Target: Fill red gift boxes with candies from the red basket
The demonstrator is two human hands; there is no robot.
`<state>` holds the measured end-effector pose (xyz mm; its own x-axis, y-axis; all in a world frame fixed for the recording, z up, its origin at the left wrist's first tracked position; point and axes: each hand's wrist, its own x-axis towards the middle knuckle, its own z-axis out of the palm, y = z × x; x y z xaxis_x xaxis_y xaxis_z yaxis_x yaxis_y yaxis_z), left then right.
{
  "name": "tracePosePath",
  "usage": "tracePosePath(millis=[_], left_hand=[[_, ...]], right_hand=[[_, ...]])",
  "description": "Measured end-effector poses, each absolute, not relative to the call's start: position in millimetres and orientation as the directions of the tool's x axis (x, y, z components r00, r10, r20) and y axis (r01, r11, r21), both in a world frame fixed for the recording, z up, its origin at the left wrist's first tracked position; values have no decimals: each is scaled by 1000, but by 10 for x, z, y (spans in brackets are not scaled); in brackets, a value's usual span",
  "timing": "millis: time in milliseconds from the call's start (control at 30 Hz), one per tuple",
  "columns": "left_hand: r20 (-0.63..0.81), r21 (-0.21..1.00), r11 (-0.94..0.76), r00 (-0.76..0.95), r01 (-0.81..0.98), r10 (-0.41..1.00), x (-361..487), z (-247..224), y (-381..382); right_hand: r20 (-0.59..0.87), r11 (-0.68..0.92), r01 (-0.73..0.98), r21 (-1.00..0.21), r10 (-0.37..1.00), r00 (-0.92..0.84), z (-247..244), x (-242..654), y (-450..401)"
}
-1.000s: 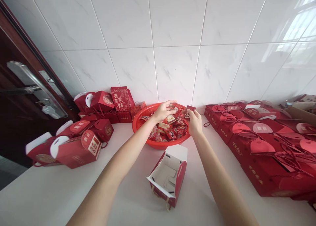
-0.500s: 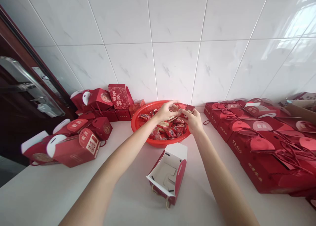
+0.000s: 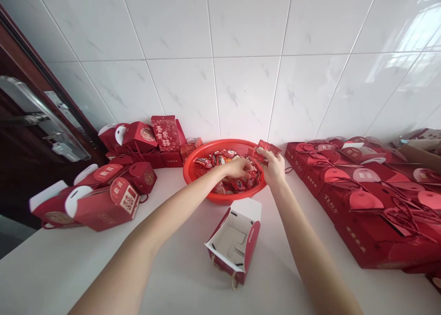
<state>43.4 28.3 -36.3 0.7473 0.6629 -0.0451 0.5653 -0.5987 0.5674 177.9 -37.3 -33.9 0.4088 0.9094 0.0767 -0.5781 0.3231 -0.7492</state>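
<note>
An orange-red plastic basket (image 3: 193, 179) holds several small red wrapped packets (image 3: 237, 184). My left hand (image 3: 238, 168) reaches down inside it, fingers bent and drawn together on the packets; what they grip, if anything, is hidden. Above the basket's right rim, my right hand (image 3: 274, 168) is closed on red wrapped packets (image 3: 268, 149), pinched between thumb and fingers. In front of the basket stands an open red gift box (image 3: 231, 239), its white inside bare and its flaps up, with a cord handle at the near side.
Closed red gift boxes (image 3: 106, 209) are grouped at the left, with more boxes (image 3: 168, 138) against the tiled wall (image 3: 244, 94). Rows of red boxes (image 3: 347, 205) with cords fill the right side. A door with a metal handle (image 3: 31, 120) is at far left.
My left hand has come away from my right hand and gone down into the basket. My right hand has shifted slightly right, still gripping red packets. The open box has stayed in place.
</note>
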Motion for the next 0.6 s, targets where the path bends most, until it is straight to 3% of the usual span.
tracePosePath(millis=[167,333,600], left_hand=[[157,665,-553,630,502,760,299,-234,415],[211,702,-539,587,465,781,265,-264,471],[329,825,-514,542,233,773,300,-287,486]], right_hand=[[66,312,-594,-741,915,398,-342,1782,-356],[42,288,-606,-741,921,386,-342,1786,-348],[55,247,-606,-756,947,317,-345,1802,-351]])
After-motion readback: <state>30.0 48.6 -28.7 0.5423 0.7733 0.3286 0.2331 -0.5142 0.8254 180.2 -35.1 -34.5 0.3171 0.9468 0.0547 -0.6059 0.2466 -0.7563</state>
